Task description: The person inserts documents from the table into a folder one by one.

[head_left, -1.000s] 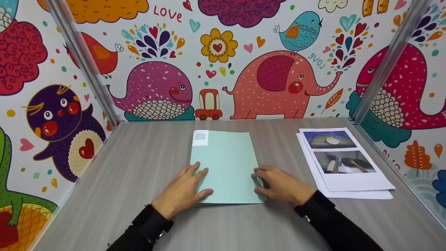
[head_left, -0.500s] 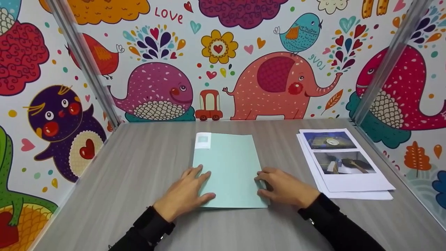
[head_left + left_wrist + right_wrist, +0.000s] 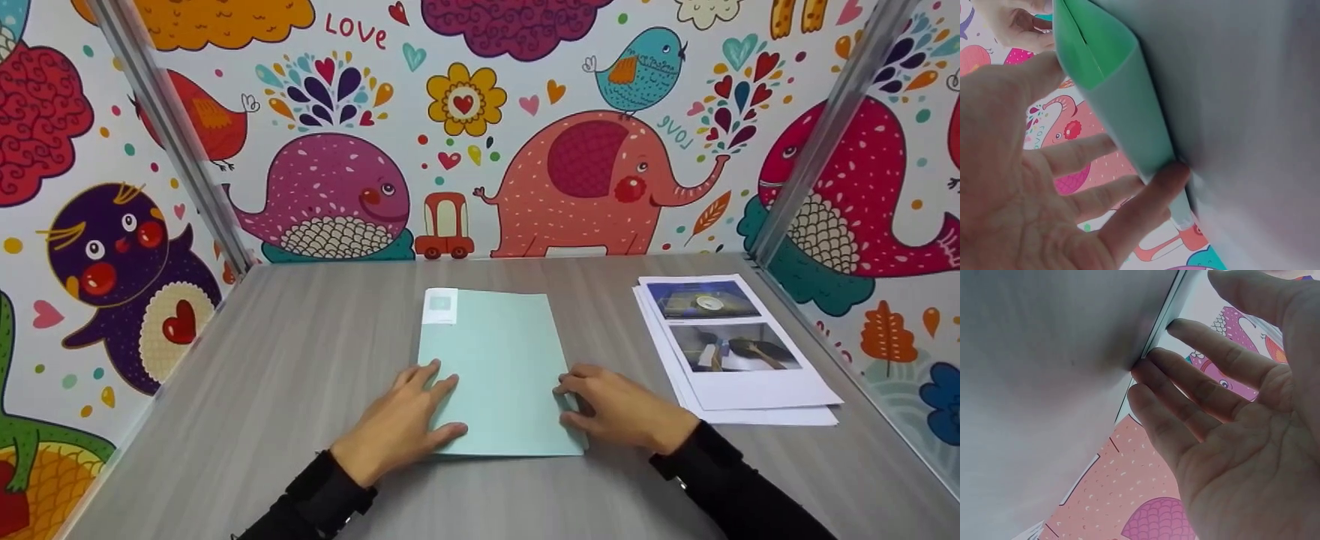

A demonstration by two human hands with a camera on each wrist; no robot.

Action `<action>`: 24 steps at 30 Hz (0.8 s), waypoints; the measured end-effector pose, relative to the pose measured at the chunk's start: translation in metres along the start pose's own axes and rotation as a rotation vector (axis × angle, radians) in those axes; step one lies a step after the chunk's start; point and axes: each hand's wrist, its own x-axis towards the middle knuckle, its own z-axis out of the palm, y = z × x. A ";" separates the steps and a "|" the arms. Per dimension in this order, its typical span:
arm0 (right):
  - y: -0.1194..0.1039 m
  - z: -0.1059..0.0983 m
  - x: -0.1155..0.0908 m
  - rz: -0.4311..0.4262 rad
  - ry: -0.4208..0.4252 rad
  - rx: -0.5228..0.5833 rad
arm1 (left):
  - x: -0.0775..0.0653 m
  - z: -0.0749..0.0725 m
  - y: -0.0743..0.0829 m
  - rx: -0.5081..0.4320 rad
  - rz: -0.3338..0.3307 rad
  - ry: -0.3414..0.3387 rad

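A pale green folder (image 3: 502, 352) lies upright to me on the table, a white label (image 3: 440, 306) at its far left corner. My left hand (image 3: 397, 424) rests with spread fingers on its left side. In the left wrist view the folder's rounded spine (image 3: 1129, 112) bulges, and its near end gapes to show a brighter green inside. At the right edge, my right hand (image 3: 626, 409) touches the folder with loosely bent fingers and the thumb near the lower corner. The right wrist view has those fingertips (image 3: 1143, 396) lined up along the thin folder edge.
To the right lies a slightly fanned stack of white sheets (image 3: 757, 386), the top one printed with two photos. A grey wood-grain table (image 3: 322, 322) carries everything. Cartoon-printed walls (image 3: 517, 172) with metal corner posts (image 3: 832, 142) enclose the back and sides.
The folder has slid toward me and a little to the right, both hands moving along with it. The stack of sheets has stayed in place.
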 end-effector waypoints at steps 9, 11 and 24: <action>0.006 -0.004 -0.009 0.008 0.004 0.015 | -0.001 0.013 -0.003 0.003 0.080 0.037; 0.007 -0.005 -0.011 0.014 0.006 0.026 | -0.001 0.014 -0.002 0.001 0.089 0.039; 0.013 -0.011 -0.019 -0.057 0.050 0.032 | -0.007 0.008 0.020 0.011 0.066 -0.018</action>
